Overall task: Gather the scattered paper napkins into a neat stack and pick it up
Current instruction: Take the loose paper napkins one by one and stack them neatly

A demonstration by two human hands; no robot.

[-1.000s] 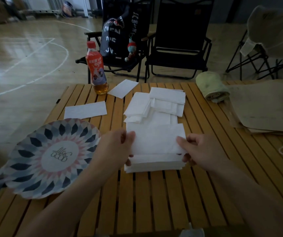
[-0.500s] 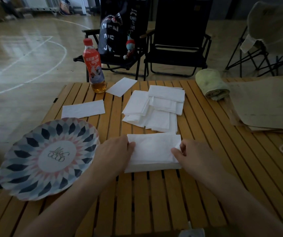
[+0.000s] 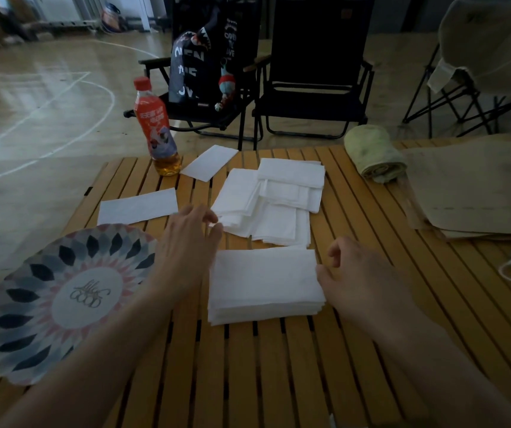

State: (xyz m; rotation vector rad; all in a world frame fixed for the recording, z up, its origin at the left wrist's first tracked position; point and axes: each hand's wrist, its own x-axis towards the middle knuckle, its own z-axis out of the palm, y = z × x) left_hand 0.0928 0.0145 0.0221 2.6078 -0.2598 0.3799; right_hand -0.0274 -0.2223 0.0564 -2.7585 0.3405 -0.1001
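Note:
A squared stack of white paper napkins [image 3: 265, 284] lies on the slatted wooden table [image 3: 278, 366] in front of me. Behind it sits a loose heap of overlapping napkins [image 3: 274, 200]. Two single napkins lie apart: one [image 3: 138, 206] at the left, one [image 3: 209, 162] beside the bottle. My left hand [image 3: 186, 239] hovers off the stack's left corner, fingers loosely extended toward the heap's near-left edge, holding nothing. My right hand [image 3: 356, 279] rests at the stack's right edge, its fingers relaxed and touching that side.
A patterned paper plate [image 3: 59, 298] lies at the left table edge. An orange-labelled bottle [image 3: 156, 131] stands at the back left. A rolled green towel [image 3: 374, 157] and tan paper bags [image 3: 476, 193] occupy the right side. Folding chairs [image 3: 312, 88] stand behind the table.
Both hands have let go of the squared stack. My left hand has moved up and away toward the loose heap. My right hand has loosened at the stack's right edge.

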